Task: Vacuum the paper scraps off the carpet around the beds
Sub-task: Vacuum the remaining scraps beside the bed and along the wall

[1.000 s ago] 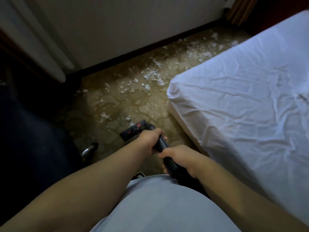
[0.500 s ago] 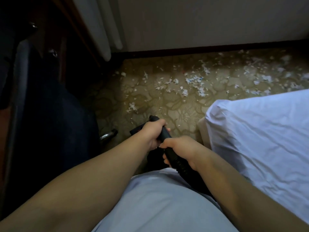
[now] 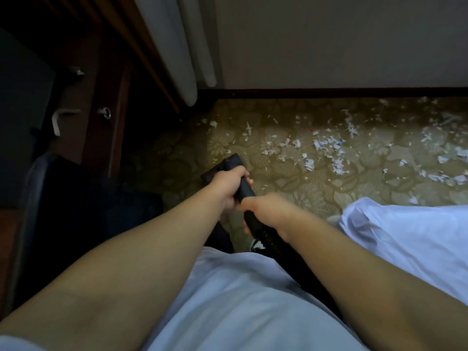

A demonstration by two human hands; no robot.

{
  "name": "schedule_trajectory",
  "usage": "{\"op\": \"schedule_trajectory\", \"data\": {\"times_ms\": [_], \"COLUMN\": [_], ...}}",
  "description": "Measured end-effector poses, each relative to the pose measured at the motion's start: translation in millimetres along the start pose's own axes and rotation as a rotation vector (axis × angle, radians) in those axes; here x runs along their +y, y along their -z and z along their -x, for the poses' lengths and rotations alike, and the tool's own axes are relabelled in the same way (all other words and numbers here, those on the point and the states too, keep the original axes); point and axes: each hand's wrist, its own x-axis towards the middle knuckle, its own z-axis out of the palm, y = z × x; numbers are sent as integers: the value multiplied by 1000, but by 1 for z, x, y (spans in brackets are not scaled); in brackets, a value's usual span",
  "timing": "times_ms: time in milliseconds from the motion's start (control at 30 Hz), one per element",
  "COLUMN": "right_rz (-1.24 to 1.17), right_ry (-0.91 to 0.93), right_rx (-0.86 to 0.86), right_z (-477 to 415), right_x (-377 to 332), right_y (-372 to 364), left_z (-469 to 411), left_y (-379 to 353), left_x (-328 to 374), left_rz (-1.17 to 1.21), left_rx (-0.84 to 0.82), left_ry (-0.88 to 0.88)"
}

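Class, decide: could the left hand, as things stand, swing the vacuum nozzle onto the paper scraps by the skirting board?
Probably yes. The left hand grips the wand just behind the nozzle, and only carpet lies between it and the paper scraps; the bed sits off that path.

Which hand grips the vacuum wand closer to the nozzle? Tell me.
The left hand; it holds the wand just behind the nozzle, while the right hand grips farther back.
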Motion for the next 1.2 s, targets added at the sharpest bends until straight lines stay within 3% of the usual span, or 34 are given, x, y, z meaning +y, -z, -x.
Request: {"op": "schedule_trajectory", "data": {"times_ms": [433, 600, 767, 933, 1200], "right_rz": [-69, -56, -34, -34, -59], "right_ry": [-15, -89, -161, -136, -160], "right_rx": [14, -17, -64, 2, 12], "right_z": [-118, -156, -173, -175, -135], "right_x": [-199, -250, -273, -264, -194], "right_y": [-28, -36, -35, -28, 19], "left_z": [-90, -122, -129, -129, -109], "left_y": [28, 35, 38, 25, -30], "left_x": [217, 264, 279, 277, 205], "left_rz": [-109, -110, -117, -105, -212], "left_rx": [12, -3, -7, -22, -40], "left_ry": [-57, -112, -133, -98, -7]}}
